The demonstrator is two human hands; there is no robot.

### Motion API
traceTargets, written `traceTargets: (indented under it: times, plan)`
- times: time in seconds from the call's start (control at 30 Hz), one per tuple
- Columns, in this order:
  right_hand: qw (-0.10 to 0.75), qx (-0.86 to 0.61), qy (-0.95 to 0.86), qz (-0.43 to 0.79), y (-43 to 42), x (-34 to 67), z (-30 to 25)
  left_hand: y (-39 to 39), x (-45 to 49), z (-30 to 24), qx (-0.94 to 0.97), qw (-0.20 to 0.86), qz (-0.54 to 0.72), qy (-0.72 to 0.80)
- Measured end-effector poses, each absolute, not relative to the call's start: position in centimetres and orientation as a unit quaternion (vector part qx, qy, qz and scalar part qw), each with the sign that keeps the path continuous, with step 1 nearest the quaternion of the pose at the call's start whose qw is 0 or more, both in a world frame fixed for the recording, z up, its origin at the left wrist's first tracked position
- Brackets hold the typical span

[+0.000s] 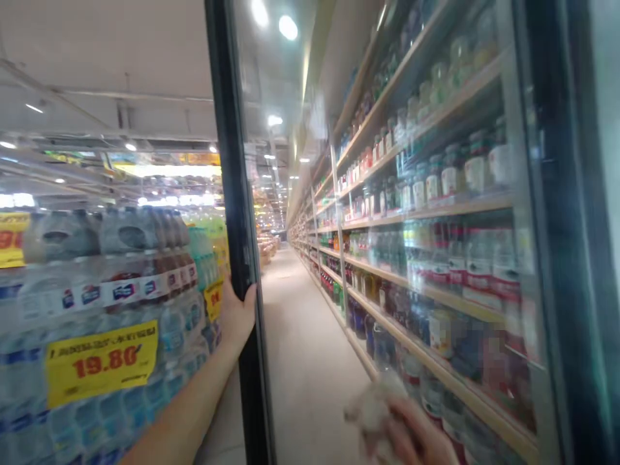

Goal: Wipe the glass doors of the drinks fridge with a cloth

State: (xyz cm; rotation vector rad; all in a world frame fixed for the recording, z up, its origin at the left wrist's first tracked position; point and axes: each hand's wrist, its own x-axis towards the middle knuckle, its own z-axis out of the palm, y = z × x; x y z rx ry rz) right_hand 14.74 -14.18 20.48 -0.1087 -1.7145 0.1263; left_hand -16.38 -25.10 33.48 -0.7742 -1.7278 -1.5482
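Note:
My left hand (236, 311) grips the black edge of a glass cooler door (232, 161), which stands swung out into the aisle. Its fingers wrap round the frame at about mid height. My right hand (411, 434) is low at the bottom of the view, blurred, and closed on a crumpled whitish cloth (372, 408). It is close to the lower cooler shelves (436, 371) of bottles and cans.
Stacked packs of water bottles (97, 310) with a yellow price tag (101, 363) reading 19.80 stand at the left. Long cooler shelving of drinks (436, 206) runs down the right. A pale aisle floor (300, 336) stretches ahead between them.

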Motion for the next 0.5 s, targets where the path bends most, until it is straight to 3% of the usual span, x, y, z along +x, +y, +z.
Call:
traceTargets:
  times: [0.13, 0.2, 0.27, 0.37, 0.43, 0.5]
  plan:
    - [0.751, -0.098, -0.642, -0.116, -10.6, 14.3, 33.6, -27.1, -15.2, 33.0, -0.324, 0.387, -0.581, -0.638]
    - [0.733, -0.178, -0.624, -0.205, -10.6, 11.7, 37.2, -27.9, -14.8, 32.7, -0.329, 0.414, -0.577, -0.623]
    - [0.674, -0.178, -0.665, -0.269, -12.0, 8.3, 37.4, -28.5, -14.4, 32.3, -0.334, 0.446, -0.569, -0.604]
    - [0.603, 0.027, -0.729, -0.324, -14.1, 5.4, 34.9, -29.4, -13.8, 32.0, -0.34, 0.48, -0.558, -0.585]
    - [0.637, 0.05, -0.708, -0.3, -13.4, 6.7, 35.0, -30.0, -13.4, 32.1, -0.341, 0.495, -0.548, -0.582]
    - [0.73, -0.046, -0.637, -0.243, -11.1, 9.6, 37.2, -30.3, -12.8, 32.4, -0.338, 0.521, -0.528, -0.579]
